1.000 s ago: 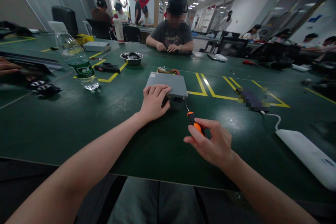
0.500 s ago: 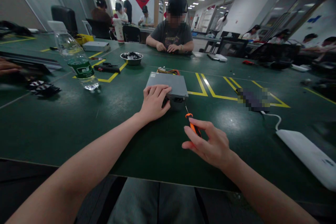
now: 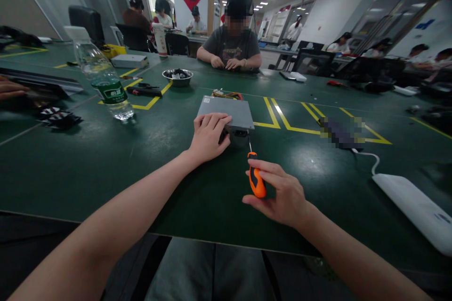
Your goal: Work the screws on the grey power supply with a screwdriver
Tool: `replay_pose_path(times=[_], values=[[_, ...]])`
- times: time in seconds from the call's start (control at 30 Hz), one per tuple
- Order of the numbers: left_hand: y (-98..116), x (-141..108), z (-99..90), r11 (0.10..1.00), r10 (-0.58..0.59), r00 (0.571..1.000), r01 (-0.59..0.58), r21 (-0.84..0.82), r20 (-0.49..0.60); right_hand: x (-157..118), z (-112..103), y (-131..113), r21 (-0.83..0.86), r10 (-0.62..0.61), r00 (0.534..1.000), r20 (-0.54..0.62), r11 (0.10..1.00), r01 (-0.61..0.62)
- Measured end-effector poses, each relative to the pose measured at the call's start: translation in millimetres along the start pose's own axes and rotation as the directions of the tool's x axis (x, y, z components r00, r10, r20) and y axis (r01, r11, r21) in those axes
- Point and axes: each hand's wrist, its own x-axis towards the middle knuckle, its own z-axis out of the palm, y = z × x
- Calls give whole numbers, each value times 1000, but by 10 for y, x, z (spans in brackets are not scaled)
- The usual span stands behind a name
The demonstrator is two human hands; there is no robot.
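Note:
A grey metal computer power supply lies flat on the green table, its bundle of coloured cables at the far side. My left hand grips its near left corner, fingers on the top and thumb against the near side. In my right hand is an orange and black screwdriver, held between fingers and thumb. Its shaft points away from me, and the tip meets the power supply's near face at the right, beside the power socket. Whether the tip sits in a screw is too small to tell.
A water bottle stands to the left, with a metal bowl of dark parts beyond. At right, a white power bank is cabled to a blurred dark device. A co-worker sits opposite; another person's hand shows far left.
The screwdriver's handle has swung more upright in my right hand and more of it shows. My right fingers have shifted around it. My left hand and the power supply stay in place.

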Motion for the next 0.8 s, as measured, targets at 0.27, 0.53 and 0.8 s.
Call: replay_pose_path(times=[0.27,0.53,0.8], values=[[6,1,-2,1000,-15,1000,15,-13,14,101,-44,-60,-339,-125,991,-46,935,102],[10,1,-6,1000,-13,1000,13,-13,13,83,-61,-38,-387,-120,993,-20,916,103],[9,0,-7,1000,-4,1000,4,-9,-3,25,3,-77,-455,-34,999,3,890,32]])
